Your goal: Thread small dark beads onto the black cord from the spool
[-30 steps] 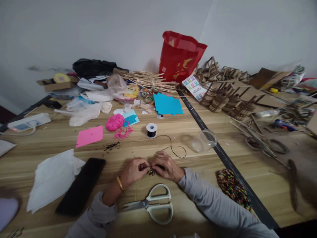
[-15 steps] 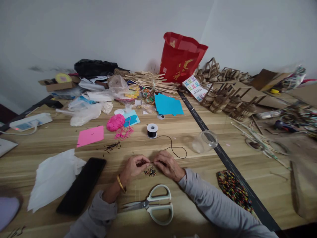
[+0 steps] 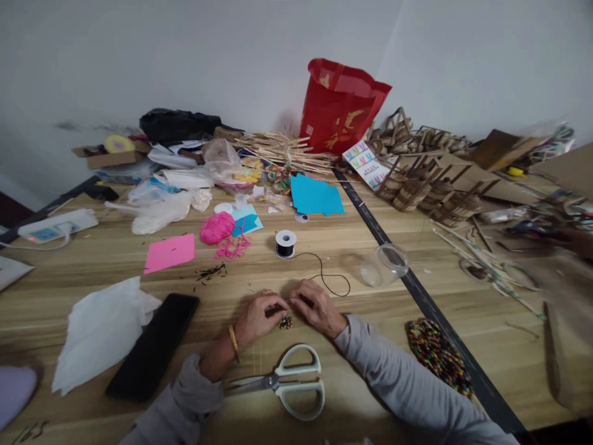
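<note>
Left hand (image 3: 258, 317) comes in from near left, forearm angled far and right, wrist low over the table (image 3: 370, 327), knuckles up; its fingers curl toward the thumb, tips close together, but too small to tell what, if anything, that grip has; right hand (image 3: 319, 310) comes in from near right, forearm slanting far and left along the table, back of hand up, index and thumb pinched almost fully closed on the black cord (image 3: 334, 291); fingertips of both hands face each other, just apart; the cord loops from the spool (image 3: 285, 244), far of the hands, back to the right hand; small pile of beads (image 3: 286, 322) on the table, just near of the fingertips; scissors (image 3: 299, 383) lie nearer still, blades spread a little and pointing left; bead strands (image 3: 438, 355) lie right of the right forearm.
</note>
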The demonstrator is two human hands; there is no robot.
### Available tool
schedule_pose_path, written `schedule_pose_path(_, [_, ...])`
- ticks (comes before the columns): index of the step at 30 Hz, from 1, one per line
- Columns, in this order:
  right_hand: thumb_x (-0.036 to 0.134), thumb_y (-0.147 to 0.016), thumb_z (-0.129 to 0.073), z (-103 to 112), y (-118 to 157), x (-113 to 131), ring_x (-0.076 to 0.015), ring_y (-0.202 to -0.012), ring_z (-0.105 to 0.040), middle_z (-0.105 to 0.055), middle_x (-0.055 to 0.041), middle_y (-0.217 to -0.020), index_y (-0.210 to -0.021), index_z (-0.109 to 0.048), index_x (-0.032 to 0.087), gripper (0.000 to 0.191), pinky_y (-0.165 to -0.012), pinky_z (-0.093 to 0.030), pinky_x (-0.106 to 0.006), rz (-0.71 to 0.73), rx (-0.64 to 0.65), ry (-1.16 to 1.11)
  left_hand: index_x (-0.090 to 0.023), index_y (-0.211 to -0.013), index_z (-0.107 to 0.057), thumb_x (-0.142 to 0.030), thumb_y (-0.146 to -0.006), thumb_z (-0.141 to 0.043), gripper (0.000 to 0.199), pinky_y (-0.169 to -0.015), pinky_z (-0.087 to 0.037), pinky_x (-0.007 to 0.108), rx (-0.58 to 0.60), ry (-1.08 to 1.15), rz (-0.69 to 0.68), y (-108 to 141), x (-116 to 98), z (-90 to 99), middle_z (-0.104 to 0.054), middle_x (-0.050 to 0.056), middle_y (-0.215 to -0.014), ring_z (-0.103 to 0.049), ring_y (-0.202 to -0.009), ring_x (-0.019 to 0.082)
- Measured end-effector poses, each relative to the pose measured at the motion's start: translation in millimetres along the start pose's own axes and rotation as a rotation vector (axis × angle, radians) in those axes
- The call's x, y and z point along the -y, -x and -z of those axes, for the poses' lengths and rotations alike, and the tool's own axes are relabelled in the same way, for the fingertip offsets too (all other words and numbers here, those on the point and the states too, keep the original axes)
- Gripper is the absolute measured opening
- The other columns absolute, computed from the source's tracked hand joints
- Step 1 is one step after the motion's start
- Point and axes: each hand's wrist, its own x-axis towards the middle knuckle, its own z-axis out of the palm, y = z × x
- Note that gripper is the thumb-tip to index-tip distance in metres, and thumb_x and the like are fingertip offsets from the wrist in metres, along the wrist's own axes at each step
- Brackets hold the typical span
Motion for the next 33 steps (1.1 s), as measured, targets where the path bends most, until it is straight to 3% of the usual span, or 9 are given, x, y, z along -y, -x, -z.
schedule_pose_path(9, [0.023, -0.088, -0.050, -2.1, 1.6, -3.1, -0.0165, -0.073, -0.053, -0.059, -0.0055, -0.075, -0.082, -0.058, 0.016, 0.012, -0.068, -0.042, -0.029, 0.015, -0.020, -0.004, -0.015, -0.070, -0.066, -0.014, -0.073, -0.058, 0.009, -0.070, -0.045, 0.026, 0.011, 0.048, 0.031, 0.4, 1.0, 2.9, -0.068, 0.005, -0.072, -0.060, -0.072, 0.016])
schedule_pose_path(15, [0.023, -0.088, -0.050, -0.3, 1.4, -1.4, -0.0162, -0.072, -0.053, -0.059, -0.0052, -0.074, -0.082, -0.058, 0.016, 0.012, -0.068, -0.042, -0.029, 0.013, -0.021, -0.011, -0.012, -0.074, -0.066, -0.018, -0.071, -0.060, 0.009, -0.061, -0.046, 0.024, -0.024, 0.226, 0.140, 0.4, 5.8, 4.2, -0.068, 0.005, -0.069, -0.060, -0.064, 0.015])
schedule_pose_path(23, [0.025, -0.088, -0.051, -0.2, 2.4, -1.5, -0.0162, -0.072, -0.053, -0.059, -0.0053, -0.074, -0.082, -0.058, 0.016, 0.013, -0.068, -0.042, -0.029, 0.039, -0.021, -0.015, -0.010, -0.074, -0.065, -0.019, -0.067, -0.063, 0.012, -0.063, -0.048, 0.024, -0.057, 0.468, 0.232, 0.7, 14.0, 3.3, -0.068, 0.006, -0.070, -0.061, -0.065, 0.014])
schedule_pose_path(33, [0.027, -0.090, -0.045, 1.5, 2.1, 2.1, -0.0171, -0.073, -0.051, -0.057, -0.0059, -0.073, -0.081, -0.057, 0.017, 0.018, -0.071, -0.041, -0.031, 0.096, 0.048, 0.013, -0.010, -0.074, -0.066, -0.019, -0.064, -0.065, 0.013, -0.065, -0.048, 0.026, -0.062, 0.511, 0.252, 0.3, 14.1, 4.2, -0.069, 0.007, -0.071, -0.062, -0.067, 0.015])
